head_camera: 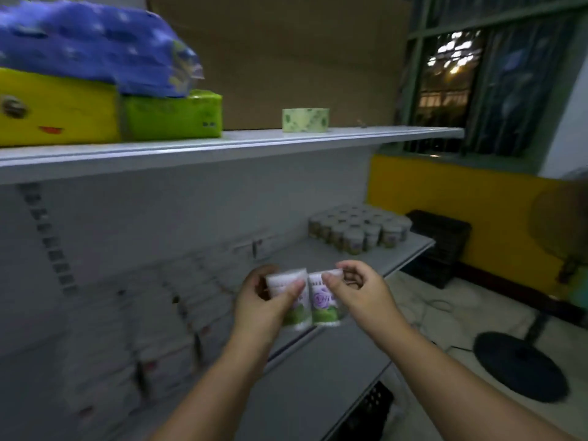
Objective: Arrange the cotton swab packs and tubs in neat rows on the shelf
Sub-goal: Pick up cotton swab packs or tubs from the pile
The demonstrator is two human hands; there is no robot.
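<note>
- On the upper shelf (222, 144), far left, a yellow pack (57, 106) and a green pack (171, 114) sit side by side with a blue bag (89, 43) on top. A tape roll (305, 120) stands alone further right. None of these looks like part of the job.
- Below them, on the left stretch of the middle shelf (397, 253), flat cotton swab packs (165, 313) lie in what seem to be rows. They are too blurred to tell how even the rows are.
- Near the centre, the left hand (264, 300) has its fingers curled round the left tub (286, 281), thumb pressed across the front just under the cap. The tub is held roughly upright over the shelf, not resting on it.
- Just right of it, the right hand (356, 294) pinches the right tub (323, 303) near its top between thumb and forefinger. The other fingers are loosely curled behind.
- The two tubs touch side by side, labels toward the person. Carrying them as a pair probably lets them go down together as neighbours in one row.
- Far right on the same shelf, a block of tubs (359, 230) stands in tight rows. The bare shelf on its near side is the likely spot for the pair.
- Beyond the shelf end, a black crate (439, 246) and a fan base (518, 364) sit on the floor.
</note>
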